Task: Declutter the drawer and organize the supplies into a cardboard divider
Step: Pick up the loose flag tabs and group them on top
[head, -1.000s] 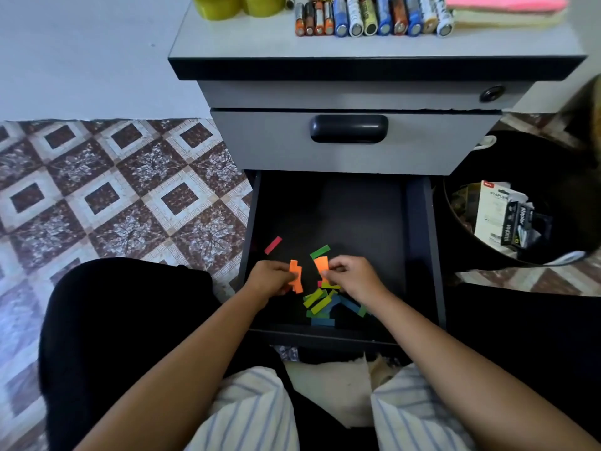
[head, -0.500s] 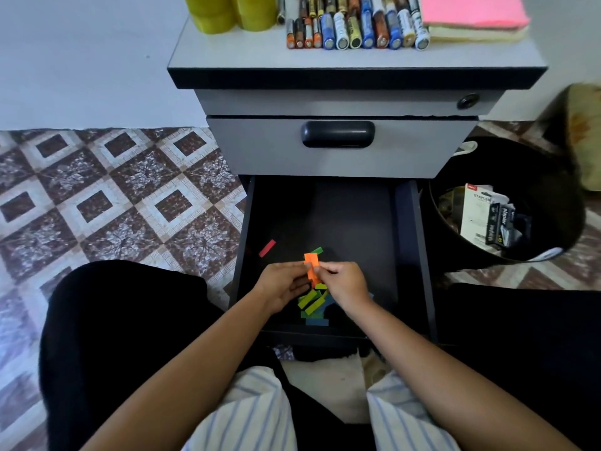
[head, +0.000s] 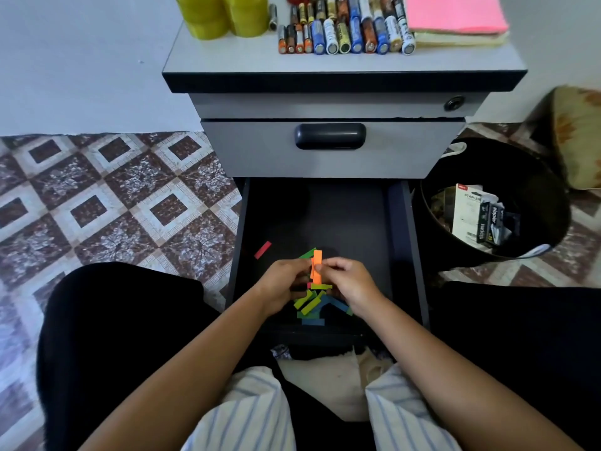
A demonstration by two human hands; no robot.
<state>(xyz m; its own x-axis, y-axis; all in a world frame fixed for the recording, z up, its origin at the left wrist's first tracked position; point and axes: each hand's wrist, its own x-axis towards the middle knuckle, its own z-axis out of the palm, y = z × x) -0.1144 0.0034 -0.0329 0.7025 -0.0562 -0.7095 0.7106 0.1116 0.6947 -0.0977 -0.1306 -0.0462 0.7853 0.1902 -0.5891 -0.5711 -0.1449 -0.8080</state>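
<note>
Gathering | your left hand [head: 282,283] and right hand [head: 350,281] pinch orange strips [head: 316,266] above drawer [head: 407,255] front | next, likely: collect loose strips [head: 310,305] there.

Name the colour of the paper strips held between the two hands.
Orange strips, seen best in the head view.

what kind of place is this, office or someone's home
Probably a room at home, not an office: a patterned floor, a cushion lying on it, and a small drawer cabinet with loose batteries on top.
</note>
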